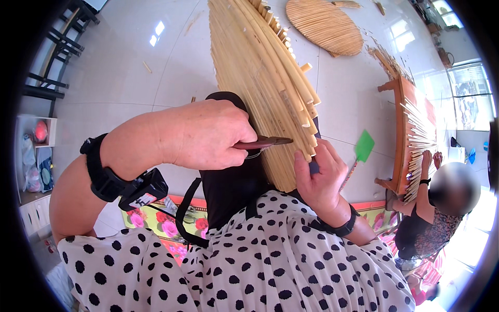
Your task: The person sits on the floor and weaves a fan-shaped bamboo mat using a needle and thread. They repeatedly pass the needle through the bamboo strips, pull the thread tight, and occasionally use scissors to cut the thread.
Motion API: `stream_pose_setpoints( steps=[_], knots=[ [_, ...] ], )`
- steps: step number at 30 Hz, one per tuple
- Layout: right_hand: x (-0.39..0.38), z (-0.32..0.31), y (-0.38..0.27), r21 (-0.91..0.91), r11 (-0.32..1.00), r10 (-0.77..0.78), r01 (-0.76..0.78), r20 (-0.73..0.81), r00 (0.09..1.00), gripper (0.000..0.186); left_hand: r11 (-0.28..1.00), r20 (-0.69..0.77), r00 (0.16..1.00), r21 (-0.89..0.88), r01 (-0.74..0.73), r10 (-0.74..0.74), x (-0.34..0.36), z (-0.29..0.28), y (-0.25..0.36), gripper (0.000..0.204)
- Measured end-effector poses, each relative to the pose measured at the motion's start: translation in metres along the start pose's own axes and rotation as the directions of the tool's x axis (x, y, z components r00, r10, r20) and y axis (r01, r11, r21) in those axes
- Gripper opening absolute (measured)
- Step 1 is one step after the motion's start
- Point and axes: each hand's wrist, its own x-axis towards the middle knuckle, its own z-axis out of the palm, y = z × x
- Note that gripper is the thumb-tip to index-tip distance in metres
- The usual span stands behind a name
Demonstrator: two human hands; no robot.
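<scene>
A large mat of pale yellow stalks (249, 78) laid side by side stands tilted over my lap, its rounded edge lined with stepped stalk ends. My left hand (221, 136) is closed around a pair of pliers (267, 142) with reddish-brown handles. Their dark jaws lie against the mat near its right edge; whether they grip a stalk I cannot tell. Close by, my right hand (323, 174) pinches the mat's lower right edge between thumb and fingers.
A finished-looking round stalk mat (325, 26) lies on the tiled floor (130, 78) ahead. At right, a co-worker (434, 213) handles stalks on a low wooden table (403, 130). A green fly swatter (365, 145) is right of my hand. Dark stools (60, 47) stand far left.
</scene>
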Motion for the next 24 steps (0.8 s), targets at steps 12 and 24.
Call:
stream_pose_setpoints(
  steps=[12, 24],
  knots=[
    [0.005, 0.002, -0.022, -0.141, 0.984, 0.110, -0.108, 0.004, 0.994, 0.018, 0.999, -0.074, 0.997, 0.030, -0.036, 0.038, -0.010, 0.011, 0.000, 0.015],
    [0.003, 0.002, -0.005, -0.325, 0.940, 0.094, -0.101, -0.036, 0.995, 0.018, 0.993, -0.082, 0.995, 0.103, 0.056, -0.048, -0.062, 0.034, -0.021, 0.016]
  ],
)
